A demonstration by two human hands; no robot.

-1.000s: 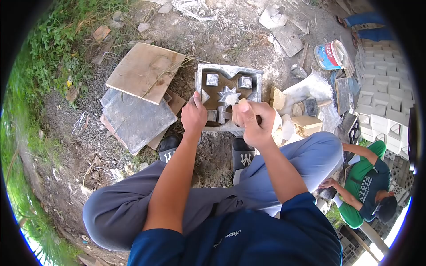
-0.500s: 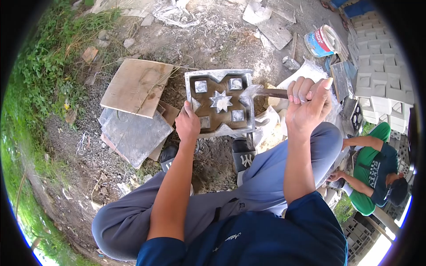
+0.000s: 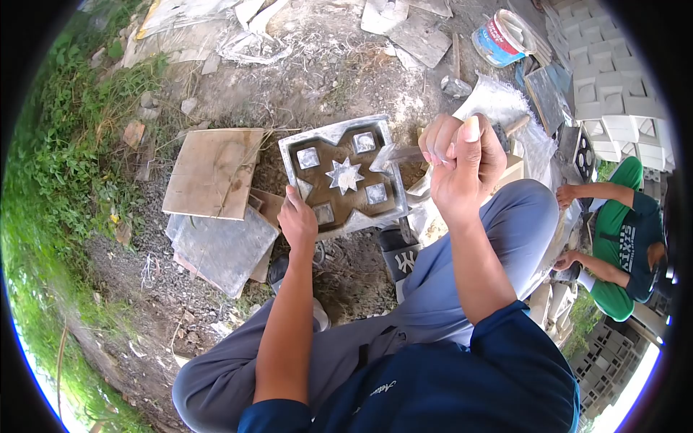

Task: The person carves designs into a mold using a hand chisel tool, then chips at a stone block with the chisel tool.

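1. Mould [image 3: 332, 133]: centre of view, tilted slightly, star and square blocks inside.
2. Left hand [image 3: 298, 222]: thumb on mould's rim at 8 o'clock, other fingers mostly hidden.
3. Right hand [image 3: 468, 162]: at mould's 3 o'clock, closed round the handle of what looks like a trowel [image 3: 399, 156]; blade at mould's 2 o'clock edge.
4. Wooden board [image 3: 211, 175]: mould's 9 o'clock, overlapping grey slab [image 3: 225, 251].
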